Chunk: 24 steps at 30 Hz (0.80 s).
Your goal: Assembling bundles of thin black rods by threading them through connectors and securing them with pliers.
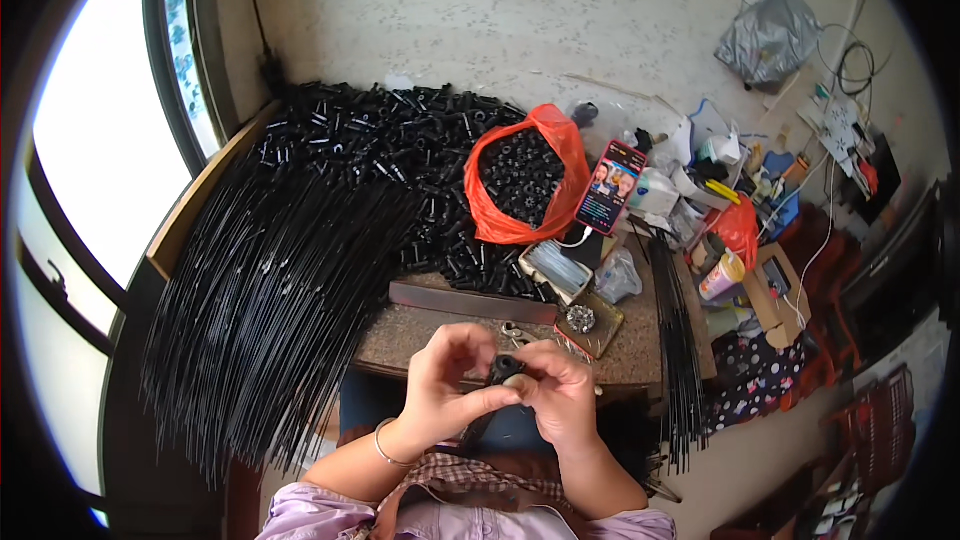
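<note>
Close in front of my body, both hands meet over a small black ring-shaped part [507, 367] with a hole in its middle. My left hand [446, 372] is closed, its thumb stretched across to the part and its fingers curled behind. From the other side, my right hand [562, 390] pinches the same part between thumb and fingers. A dark length hangs below the hands; whether it joins the part I cannot tell. Just beyond, pliers [517, 334] lie on the speckled tabletop [425, 338]. A round cluster of shiny metal pieces [580, 318] sits on a small tray [606, 332].
An open red plastic bag [480, 210] holds black round parts. Black fittings [345, 130] heap behind long thin black rods [270, 310] overhanging the left edge. A lit phone [611, 186] stands beside a box of thin sticks [556, 268]. More rods [676, 340] hang at right.
</note>
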Motion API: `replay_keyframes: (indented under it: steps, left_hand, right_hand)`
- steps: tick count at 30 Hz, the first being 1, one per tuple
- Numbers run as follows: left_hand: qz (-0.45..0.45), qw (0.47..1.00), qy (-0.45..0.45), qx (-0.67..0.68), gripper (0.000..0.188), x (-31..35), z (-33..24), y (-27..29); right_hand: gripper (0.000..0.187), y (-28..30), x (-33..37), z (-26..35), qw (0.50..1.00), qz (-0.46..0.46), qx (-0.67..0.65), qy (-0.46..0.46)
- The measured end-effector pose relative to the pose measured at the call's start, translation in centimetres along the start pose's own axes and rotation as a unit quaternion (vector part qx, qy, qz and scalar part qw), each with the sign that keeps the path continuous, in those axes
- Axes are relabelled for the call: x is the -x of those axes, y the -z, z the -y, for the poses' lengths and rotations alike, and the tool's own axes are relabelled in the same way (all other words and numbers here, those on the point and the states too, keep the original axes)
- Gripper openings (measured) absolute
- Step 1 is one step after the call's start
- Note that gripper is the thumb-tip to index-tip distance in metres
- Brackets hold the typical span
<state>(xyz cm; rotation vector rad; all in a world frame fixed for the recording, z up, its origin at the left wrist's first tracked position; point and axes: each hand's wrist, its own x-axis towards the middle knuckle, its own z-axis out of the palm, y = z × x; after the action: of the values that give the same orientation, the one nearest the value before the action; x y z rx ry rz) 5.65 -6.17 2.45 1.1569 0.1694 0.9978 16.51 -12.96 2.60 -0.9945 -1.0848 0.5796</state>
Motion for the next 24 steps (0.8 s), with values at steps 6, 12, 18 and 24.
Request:
replay_keyframes:
  steps: [6,12,18,24]
  left_hand:
    - [0.064,0.902,-0.209,-0.373,0.020,-1.5,0.4,-1.0]
    - [0.228,0.968,-0.001,-0.101,0.040,-1.5,2.0,-1.3]
    - [0.179,0.969,0.151,0.083,0.052,-0.9,0.7,-2.5]
    - [0.059,0.989,0.112,0.081,0.046,-0.2,0.2,-3.6]
  right_hand:
    - [0.010,2.0,-0.9,-0.1,0.977,0.029,-0.174,-0.117]
    - [0.040,2.6,-1.5,0.4,0.965,0.038,-0.177,-0.191]
    - [0.058,3.0,-1.3,2.8,0.996,0.044,0.048,-0.058]
    - [0.030,2.7,-1.2,5.7,0.870,0.022,0.415,0.264]
